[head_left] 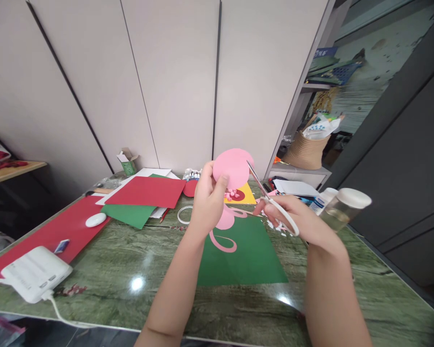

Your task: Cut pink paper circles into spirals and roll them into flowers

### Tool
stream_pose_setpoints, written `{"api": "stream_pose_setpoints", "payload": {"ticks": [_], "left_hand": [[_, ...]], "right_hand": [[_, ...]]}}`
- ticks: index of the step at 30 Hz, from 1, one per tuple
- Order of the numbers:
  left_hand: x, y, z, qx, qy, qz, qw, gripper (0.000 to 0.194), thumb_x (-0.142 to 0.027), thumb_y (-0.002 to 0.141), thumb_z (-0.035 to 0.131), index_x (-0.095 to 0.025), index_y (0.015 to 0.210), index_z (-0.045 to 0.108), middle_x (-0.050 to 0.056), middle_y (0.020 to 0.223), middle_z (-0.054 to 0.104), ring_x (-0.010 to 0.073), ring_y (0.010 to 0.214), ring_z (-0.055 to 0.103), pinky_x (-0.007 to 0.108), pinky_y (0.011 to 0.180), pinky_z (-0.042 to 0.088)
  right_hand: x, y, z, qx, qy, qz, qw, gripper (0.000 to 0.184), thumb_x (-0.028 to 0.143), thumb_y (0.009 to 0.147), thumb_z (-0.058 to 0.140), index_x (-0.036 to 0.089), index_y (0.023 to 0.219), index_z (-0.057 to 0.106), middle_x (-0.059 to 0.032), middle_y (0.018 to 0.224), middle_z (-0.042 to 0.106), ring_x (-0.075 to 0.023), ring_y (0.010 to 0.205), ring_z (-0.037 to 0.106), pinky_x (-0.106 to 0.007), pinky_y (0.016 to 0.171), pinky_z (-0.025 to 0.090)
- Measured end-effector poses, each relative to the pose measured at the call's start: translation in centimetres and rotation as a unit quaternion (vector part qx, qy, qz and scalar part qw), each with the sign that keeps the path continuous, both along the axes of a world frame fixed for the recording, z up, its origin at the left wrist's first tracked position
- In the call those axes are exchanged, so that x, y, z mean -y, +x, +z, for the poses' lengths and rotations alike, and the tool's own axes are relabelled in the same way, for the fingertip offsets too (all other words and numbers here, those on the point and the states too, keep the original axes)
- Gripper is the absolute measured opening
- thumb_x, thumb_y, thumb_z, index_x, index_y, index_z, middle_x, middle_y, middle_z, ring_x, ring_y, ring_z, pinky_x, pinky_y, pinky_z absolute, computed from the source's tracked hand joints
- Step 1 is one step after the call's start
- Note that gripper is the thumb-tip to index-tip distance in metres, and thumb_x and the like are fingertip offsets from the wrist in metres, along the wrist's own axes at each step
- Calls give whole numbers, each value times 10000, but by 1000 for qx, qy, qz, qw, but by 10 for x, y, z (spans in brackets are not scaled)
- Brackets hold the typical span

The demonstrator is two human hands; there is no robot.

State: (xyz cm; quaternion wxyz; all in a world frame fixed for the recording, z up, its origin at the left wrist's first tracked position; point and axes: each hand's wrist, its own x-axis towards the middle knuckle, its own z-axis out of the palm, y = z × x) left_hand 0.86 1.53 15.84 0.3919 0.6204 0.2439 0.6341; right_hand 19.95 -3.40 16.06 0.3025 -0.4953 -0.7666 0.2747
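Raised above the table, a round piece of pink paper (232, 166) is pinched between the thumb and fingers of my left hand (210, 195). My right hand (287, 212) grips white-handled scissors (287, 219), their blades reaching up to the paper's right edge. Whether the blades are parted is hard to tell. Below, a green sheet (249, 255) lies flat, with a curled pink paper strip (228, 246) and another pink paper piece (226, 220) over it. Behind the hands, small pink bits (232, 193) rest on a yellow sheet (250, 193) with a red shape.
Red sheets (144, 191) and a green one lie to the left, near a white mouse-like object (96, 220). A white power bank (36, 273) with a cable sits front left. At right stands a clear jar (347, 207) with a white lid, beside white paper scraps (282, 230).
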Motion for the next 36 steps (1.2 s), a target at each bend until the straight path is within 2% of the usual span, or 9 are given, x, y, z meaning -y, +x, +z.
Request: {"api": "stream_pose_setpoints", "payload": {"ticks": [4, 10, 16, 20, 29, 36], "left_hand": [[1, 3, 0, 17, 5, 13, 1000, 168, -342, 884, 485, -204, 965, 536, 41, 941, 598, 143, 818, 556, 265, 697, 448], [2, 5, -1, 12, -8, -10, 1000, 202, -347, 857, 533, -211, 1005, 506, 44, 957, 584, 156, 865, 560, 272, 723, 466], [2, 2, -1, -10, -18, -38, 999, 200, -334, 859, 519, -207, 1012, 493, 55, 961, 586, 174, 866, 568, 294, 723, 478], [3, 0, -1, -23, -18, -33, 999, 205, -327, 855, 526, -206, 1018, 502, 58, 970, 585, 181, 884, 563, 298, 728, 475], [3, 1, 0, -7, -15, -23, 1000, 217, -331, 861, 523, -214, 1041, 496, 47, 965, 575, 156, 844, 552, 282, 725, 471], [2, 2, -1, 17, -4, -14, 1000, 181, -329, 864, 519, -206, 994, 492, 32, 914, 553, 138, 811, 531, 262, 707, 448]], "right_hand": [[-1, 1, -1, 11, 7, 0, 1000, 512, 588, 876, 355, 155, 689, 554, 4, 570, 456, -121, 547, 405, -259, 512, 292], [0, 0, -1, 1, 2, -5, 1000, 508, 596, 866, 375, 151, 730, 576, 14, 566, 442, -117, 531, 387, -257, 492, 265], [3, -2, 1, -2, 2, 3, 1000, 478, 576, 881, 366, 166, 664, 486, 20, 577, 406, -107, 537, 367, -256, 487, 241], [3, -3, 2, -11, 0, 6, 1000, 474, 576, 883, 363, 170, 661, 465, 20, 588, 401, -103, 534, 356, -254, 479, 235], [3, -3, 4, -13, 4, -1, 1000, 488, 585, 861, 402, 156, 674, 543, 9, 562, 442, -107, 521, 377, -245, 473, 258], [1, -1, 1, -6, -7, -3, 1000, 478, 577, 872, 390, 152, 757, 576, 11, 579, 452, -117, 542, 404, -251, 502, 292]]}}
